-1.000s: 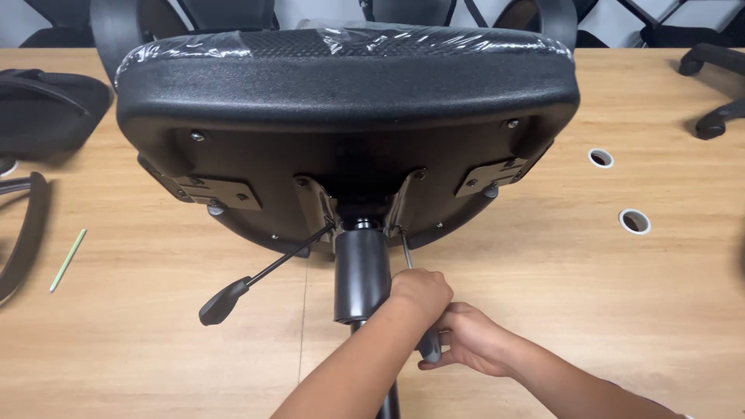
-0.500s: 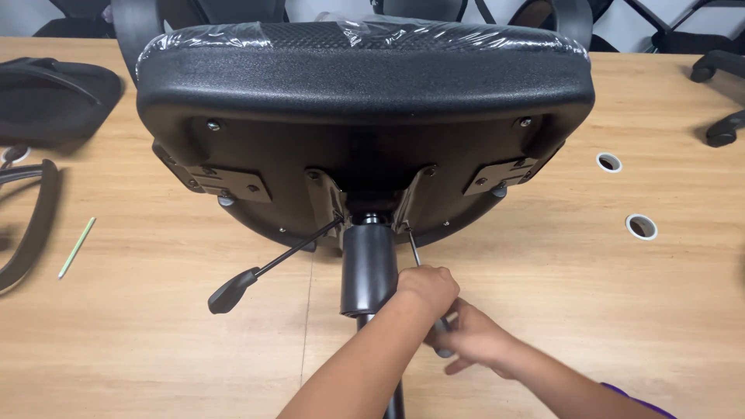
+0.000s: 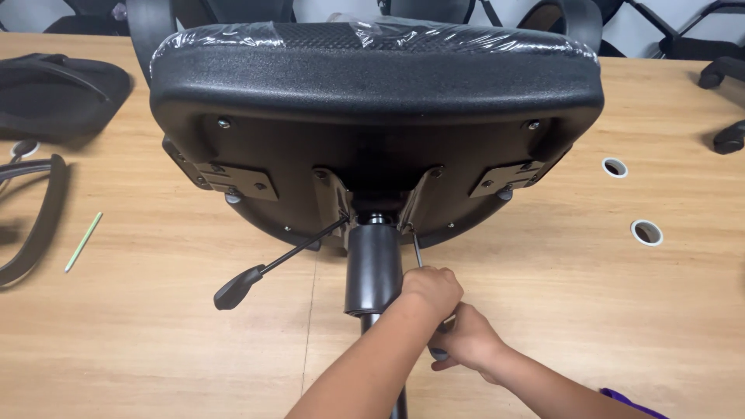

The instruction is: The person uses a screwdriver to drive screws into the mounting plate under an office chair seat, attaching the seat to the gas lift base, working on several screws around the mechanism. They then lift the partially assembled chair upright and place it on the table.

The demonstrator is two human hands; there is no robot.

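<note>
Below the chair seat (image 3: 372,101), both hands clamp a screwdriver (image 3: 419,260): left hand (image 3: 429,291) grip closed above right hand (image 3: 466,341), beside gas cylinder (image 3: 374,268).

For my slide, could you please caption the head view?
Both hands grip a screwdriver under an upturned office chair seat.

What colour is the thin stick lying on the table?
Light green stick, seen in the head view.
</note>
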